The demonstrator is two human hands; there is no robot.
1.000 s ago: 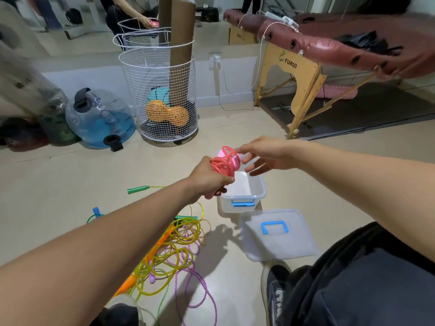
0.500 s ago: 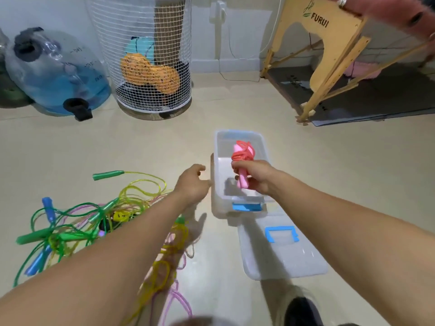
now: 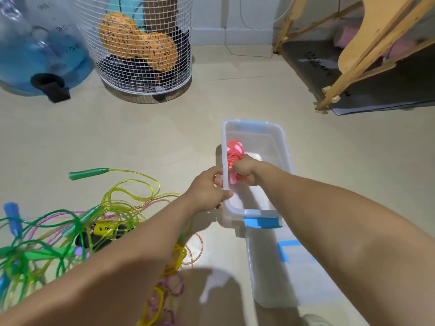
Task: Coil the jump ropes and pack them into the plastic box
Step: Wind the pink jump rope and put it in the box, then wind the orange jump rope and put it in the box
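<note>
The right hand [image 3: 246, 171] gripped the coiled pink jump rope [image 3: 234, 154] inside the clear plastic box [image 3: 286, 147] on the floor; the left hand [image 3: 207, 190] pinched the box's left wall; loose tangled ropes [image 3: 94, 222] lay left; the lid [image 3: 270, 285] lay just beside the box.

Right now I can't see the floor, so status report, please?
Right hand grips pink coiled rope, inside plastic box. Left hand holds box wall. Nothing blocking.
</note>
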